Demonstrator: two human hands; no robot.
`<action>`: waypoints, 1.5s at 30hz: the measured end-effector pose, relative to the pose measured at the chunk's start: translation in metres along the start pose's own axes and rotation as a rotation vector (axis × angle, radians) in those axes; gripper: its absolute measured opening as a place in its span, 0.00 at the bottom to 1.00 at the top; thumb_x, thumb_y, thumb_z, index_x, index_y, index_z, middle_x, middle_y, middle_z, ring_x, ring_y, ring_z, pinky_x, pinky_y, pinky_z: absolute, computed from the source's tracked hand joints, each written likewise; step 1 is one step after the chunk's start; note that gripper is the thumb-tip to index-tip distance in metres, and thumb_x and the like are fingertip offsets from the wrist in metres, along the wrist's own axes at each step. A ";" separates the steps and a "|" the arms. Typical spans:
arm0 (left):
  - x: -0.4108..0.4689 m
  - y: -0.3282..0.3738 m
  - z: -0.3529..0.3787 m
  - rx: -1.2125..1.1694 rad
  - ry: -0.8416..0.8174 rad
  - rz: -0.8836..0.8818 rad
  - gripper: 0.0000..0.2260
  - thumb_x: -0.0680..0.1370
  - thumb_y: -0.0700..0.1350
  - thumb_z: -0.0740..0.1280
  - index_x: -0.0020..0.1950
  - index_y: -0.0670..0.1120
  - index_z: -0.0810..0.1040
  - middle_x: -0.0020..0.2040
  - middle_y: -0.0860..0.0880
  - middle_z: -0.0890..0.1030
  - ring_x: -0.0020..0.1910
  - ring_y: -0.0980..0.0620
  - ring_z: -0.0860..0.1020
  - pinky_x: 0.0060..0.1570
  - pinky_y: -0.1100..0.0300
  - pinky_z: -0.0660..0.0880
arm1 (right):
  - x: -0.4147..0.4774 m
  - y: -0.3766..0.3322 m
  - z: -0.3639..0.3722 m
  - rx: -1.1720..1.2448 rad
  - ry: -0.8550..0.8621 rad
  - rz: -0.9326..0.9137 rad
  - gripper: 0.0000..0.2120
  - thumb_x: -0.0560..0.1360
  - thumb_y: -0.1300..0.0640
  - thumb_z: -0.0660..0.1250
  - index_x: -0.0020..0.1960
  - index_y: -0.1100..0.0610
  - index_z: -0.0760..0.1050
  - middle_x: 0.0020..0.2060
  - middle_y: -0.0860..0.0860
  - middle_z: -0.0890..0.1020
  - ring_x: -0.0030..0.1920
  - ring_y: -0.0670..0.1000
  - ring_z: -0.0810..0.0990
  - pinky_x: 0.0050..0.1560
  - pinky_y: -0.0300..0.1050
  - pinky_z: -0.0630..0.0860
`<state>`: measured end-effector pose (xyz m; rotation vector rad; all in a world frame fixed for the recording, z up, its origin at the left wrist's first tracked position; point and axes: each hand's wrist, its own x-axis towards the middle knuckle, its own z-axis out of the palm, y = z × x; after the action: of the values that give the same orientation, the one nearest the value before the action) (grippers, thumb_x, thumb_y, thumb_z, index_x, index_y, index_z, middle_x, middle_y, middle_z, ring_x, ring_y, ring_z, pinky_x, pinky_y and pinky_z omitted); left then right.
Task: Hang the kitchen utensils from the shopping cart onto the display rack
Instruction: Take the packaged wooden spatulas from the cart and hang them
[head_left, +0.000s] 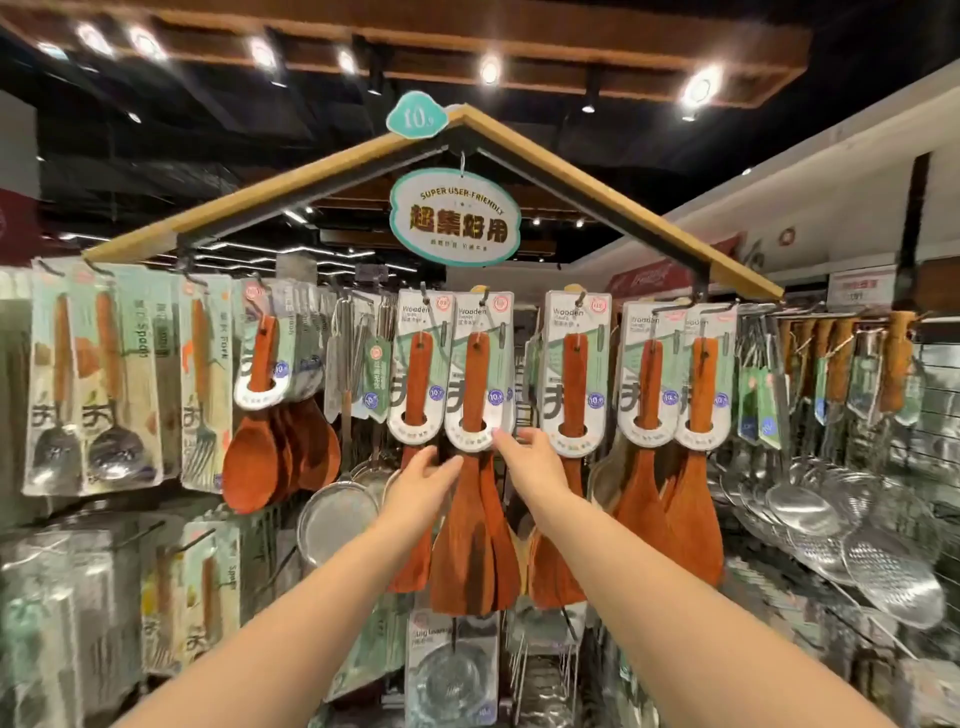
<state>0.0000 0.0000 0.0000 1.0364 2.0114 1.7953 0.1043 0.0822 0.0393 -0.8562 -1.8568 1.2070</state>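
A wooden spatula is hanging by its card from a hook on the rack, in the middle row under the roof-shaped beam. Its blade is dangling below the card, between the two forearms.

Both hands are reaching up to it. The left hand is touching the spatula's neck just below the card. Its fingers are lying nearly straight, open and gripping nothing. The right hand is meeting the card's lower right edge. Its fingers are stretched out, open too, with the tips resting on the card.

More carded spatulas are hanging just beside it on both sides. Wooden spoons are hanging further left, and a sieve is showing below them. Steel skimmers are filling the right end. An oval sign is hanging from the peak of the rack.
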 end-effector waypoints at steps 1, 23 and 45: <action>0.004 0.001 0.003 -0.041 -0.002 -0.023 0.27 0.77 0.57 0.62 0.74 0.49 0.61 0.64 0.51 0.73 0.62 0.50 0.73 0.64 0.55 0.68 | 0.006 -0.003 0.002 0.060 -0.009 -0.005 0.29 0.77 0.44 0.62 0.72 0.56 0.61 0.67 0.53 0.71 0.65 0.55 0.71 0.63 0.48 0.67; 0.010 0.004 0.020 -0.074 -0.149 0.036 0.11 0.78 0.54 0.62 0.56 0.50 0.76 0.54 0.52 0.80 0.55 0.56 0.76 0.61 0.55 0.73 | 0.032 -0.001 0.035 0.286 0.041 -0.127 0.30 0.62 0.45 0.75 0.61 0.53 0.74 0.55 0.51 0.81 0.56 0.54 0.79 0.61 0.56 0.74; -0.059 0.047 0.028 0.074 0.026 0.203 0.12 0.79 0.49 0.63 0.54 0.43 0.79 0.50 0.47 0.82 0.51 0.49 0.79 0.45 0.59 0.71 | -0.016 -0.018 0.009 0.521 -0.013 -0.199 0.10 0.68 0.58 0.74 0.47 0.51 0.76 0.47 0.54 0.84 0.50 0.54 0.82 0.58 0.56 0.77</action>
<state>0.0754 -0.0178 0.0227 1.2877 2.0677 1.8522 0.1023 0.0591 0.0502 -0.3673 -1.4858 1.4714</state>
